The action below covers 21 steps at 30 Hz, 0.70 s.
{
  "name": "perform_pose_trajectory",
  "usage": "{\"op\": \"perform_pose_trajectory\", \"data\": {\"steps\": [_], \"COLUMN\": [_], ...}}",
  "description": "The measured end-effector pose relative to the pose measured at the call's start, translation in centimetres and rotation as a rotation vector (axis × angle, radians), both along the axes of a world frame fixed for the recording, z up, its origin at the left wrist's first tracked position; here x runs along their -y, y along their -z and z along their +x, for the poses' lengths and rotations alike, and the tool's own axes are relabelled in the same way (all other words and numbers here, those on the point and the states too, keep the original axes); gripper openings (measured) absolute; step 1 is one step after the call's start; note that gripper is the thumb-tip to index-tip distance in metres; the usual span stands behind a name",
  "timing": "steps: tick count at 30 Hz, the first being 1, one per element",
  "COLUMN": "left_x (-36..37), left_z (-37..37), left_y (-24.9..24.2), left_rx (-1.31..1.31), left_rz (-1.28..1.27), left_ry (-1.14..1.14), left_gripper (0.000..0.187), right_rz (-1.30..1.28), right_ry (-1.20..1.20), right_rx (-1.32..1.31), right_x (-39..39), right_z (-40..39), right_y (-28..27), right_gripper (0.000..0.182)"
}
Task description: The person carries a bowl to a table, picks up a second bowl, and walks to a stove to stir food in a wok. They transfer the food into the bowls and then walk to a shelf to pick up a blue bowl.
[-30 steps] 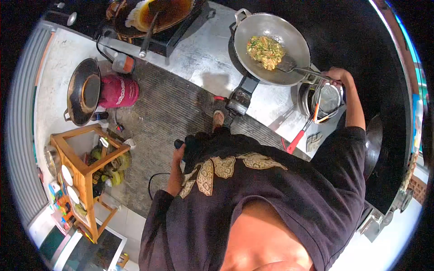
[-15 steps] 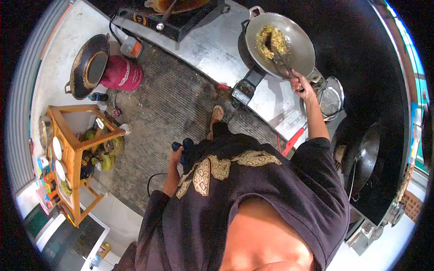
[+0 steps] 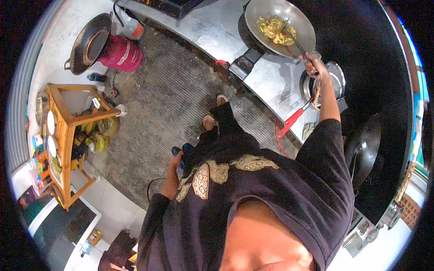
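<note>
My right hand (image 3: 315, 67) is closed round the handle of a spatula (image 3: 298, 45), whose far end is in the food. Yellow and green pieces of food (image 3: 276, 30) lie in the middle of a large grey wok (image 3: 304, 25) on the metal counter. Down by my left side, my left hand (image 3: 176, 159) is closed on a dark blue thing (image 3: 186, 149) that I cannot make out well. It hangs beside my dark clothes.
A strainer (image 3: 334, 79) and a red-handled tool (image 3: 291, 123) lie right of the wok. A pink gas cylinder (image 3: 124, 54) and a dark wok (image 3: 92, 43) stand at the upper left, above a wooden rack (image 3: 68, 149). Another dark wok (image 3: 364, 151) is at the right.
The view has shifted, and the wok sits higher in it. The food has been moved about and lies more bunched together. Both of my feet now show.
</note>
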<state>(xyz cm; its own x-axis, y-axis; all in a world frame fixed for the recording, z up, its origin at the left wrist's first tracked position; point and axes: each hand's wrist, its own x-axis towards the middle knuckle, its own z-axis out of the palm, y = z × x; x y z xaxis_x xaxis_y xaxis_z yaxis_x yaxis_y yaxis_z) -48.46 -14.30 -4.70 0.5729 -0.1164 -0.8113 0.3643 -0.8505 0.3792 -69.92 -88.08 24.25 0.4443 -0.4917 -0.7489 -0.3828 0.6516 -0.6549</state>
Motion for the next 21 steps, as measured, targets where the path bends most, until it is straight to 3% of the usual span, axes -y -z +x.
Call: {"op": "perform_pose_trajectory", "data": {"steps": [2, 5, 8, 12, 13, 14, 16, 20, 21], "left_x": [-0.9, -0.8, 1.4, 6.1, 7.4, 8.1, 14.9, 18.2, 17.4], "left_z": [-1.9, -4.1, -5.5, -7.5, -7.8, -9.4, -10.0, -12.4, -13.4], "left_y": [-0.5, -1.5, -2.9, -4.4, -5.0, -2.8, -11.7, -10.0, -10.4], "left_rx": [-0.021, -0.033, -0.029, -0.049, -0.055, -0.115, -0.008, -0.098, -0.115], "left_rz": [0.036, 0.064, 0.080, 0.105, 0.105, -0.025, 0.263, 0.144, 0.134], "left_ry": [-0.042, -0.089, -0.092, -0.016, 0.028, -0.173, 0.069, 0.273, 0.275], "left_gripper": [0.061, 0.062, 0.063, 0.065, 0.064, 0.061, 0.060, 0.054, 0.053], "right_rz": [0.031, -0.096, -0.546, -0.576, -0.588, -0.599, -0.581, -0.670, -0.899], "right_ry": [-0.097, -0.295, -0.604, -0.978, -1.058, -1.140, -1.239, -1.320, -1.797], "right_rx": [-0.002, -0.031, -0.577, -0.890, -0.967, -1.044, -1.073, -1.108, -0.937], "right_x": [0.4, 0.7, 3.5, 8.9, 11.1, 13.0, 13.8, 18.8, 19.9], "right_z": [-0.8, -1.3, -2.1, -0.6, -0.5, -0.3, 1.4, 1.2, 1.0], "right_y": [0.0, -4.8, -10.2, -15.7, -15.4, -15.1, -16.0, -11.9, -10.5], "right_gripper": [0.035, 0.034, 0.035, 0.034, 0.033, 0.032, 0.028, 0.025, 0.029]}}
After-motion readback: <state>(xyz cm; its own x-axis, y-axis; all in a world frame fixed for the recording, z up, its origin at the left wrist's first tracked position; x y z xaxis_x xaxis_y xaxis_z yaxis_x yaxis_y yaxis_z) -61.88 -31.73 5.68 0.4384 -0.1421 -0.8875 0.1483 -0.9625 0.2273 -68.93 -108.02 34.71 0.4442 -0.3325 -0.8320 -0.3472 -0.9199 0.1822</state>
